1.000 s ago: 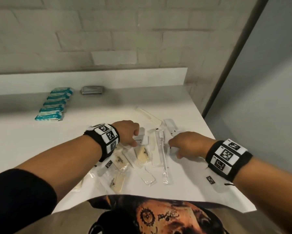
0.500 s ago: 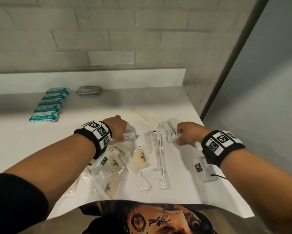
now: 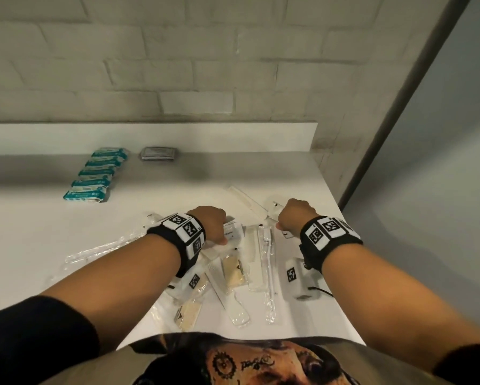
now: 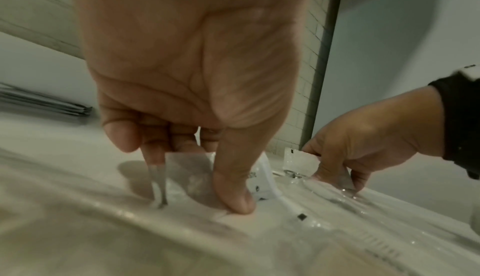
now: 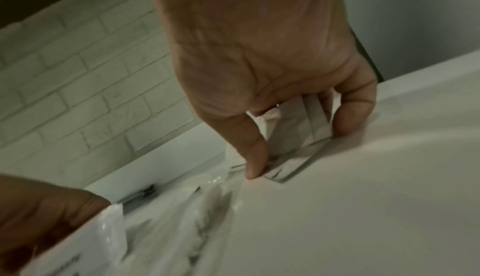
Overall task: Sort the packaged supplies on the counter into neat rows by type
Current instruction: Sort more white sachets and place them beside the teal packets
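On the white counter (image 3: 52, 232) lies a loose pile of clear-wrapped toothbrushes (image 3: 269, 273), combs (image 3: 248, 204) and tan sponge packets (image 3: 234, 273). My left hand (image 3: 219, 232) is over the pile's far side. Its thumb and fingers pinch a small white toothpaste packet (image 3: 233, 232), which stands on edge in the left wrist view (image 4: 262, 177). Near the counter's right edge my right hand (image 3: 288, 218) pinches a flat white packet (image 5: 293, 140) between thumb and fingers, its lower edge touching the counter.
A neat row of teal packets (image 3: 94, 173) lies at the back left, with a stack of grey packets (image 3: 157, 154) beside it against the low ledge (image 3: 233, 137). The counter ends just right of my right hand, beside a grey wall (image 3: 427, 162).
Both hands have moved away from me across the pile. The left still pinches the toothpaste packet. The right hand left the front of the pile and now pinches a packet at the back right.
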